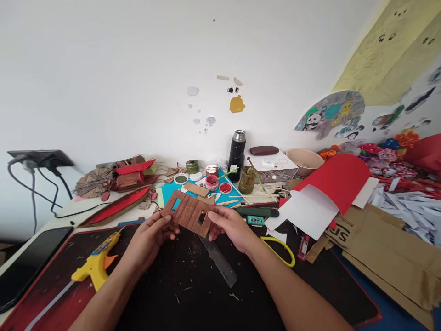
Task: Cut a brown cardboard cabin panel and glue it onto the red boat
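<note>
White wall (138, 69) behind, with small stickers (237, 104) and, at right, yellow paper sheet (382, 59). Black socket panel (65, 158) with plugged cables, low at left. Pale surface (87, 206) below. Light soft and even.

On the white bench (87, 206), a flat black mat (165, 280) carries a yellow plastic glue gun (93, 265) and, right of it, a clear flat ruler (222, 264). Left of the glue gun lies a black rectangular phone (32, 265); behind the mat stands a black cylindrical flask (237, 154) (near the white wall (138, 69)).
</note>
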{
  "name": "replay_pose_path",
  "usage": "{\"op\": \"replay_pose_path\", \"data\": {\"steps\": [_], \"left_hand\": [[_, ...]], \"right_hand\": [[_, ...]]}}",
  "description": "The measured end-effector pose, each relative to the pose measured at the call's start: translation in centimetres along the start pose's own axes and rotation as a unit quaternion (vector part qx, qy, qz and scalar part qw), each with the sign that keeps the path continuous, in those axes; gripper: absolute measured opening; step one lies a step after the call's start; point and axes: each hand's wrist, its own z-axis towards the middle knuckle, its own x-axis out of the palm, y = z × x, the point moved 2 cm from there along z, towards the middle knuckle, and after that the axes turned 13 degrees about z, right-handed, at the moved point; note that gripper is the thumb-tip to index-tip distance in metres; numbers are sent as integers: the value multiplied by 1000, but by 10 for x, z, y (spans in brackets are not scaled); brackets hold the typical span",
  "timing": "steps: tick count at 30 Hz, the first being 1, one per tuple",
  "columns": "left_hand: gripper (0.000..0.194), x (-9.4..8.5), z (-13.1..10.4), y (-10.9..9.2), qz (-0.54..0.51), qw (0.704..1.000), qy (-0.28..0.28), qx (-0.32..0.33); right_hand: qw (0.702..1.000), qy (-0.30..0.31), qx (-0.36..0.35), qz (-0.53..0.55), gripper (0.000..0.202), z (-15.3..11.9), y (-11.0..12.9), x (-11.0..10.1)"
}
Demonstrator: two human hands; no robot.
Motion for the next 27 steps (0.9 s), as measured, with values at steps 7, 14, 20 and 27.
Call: {"op": "replay_pose_path", "data": {"steps": [7,14,20,27], "left_hand": [[34,-2,-3,-2,-9,1000,6,-12],[41,4,-7,-7,-34,999,30,-13],[38,7,-8,-3,-25,998,50,-22],[37,5,-6,-2,-31,999,32,-17]], "right_hand": [[998,-9,-35,-43,54,0,1,-2],[997,-7,-52,-59,51,3,-5,-2],[996,-14,-69,-63,52,3,-4,-2],[996,34,-51,-67,51,-3,-1,5]]}}
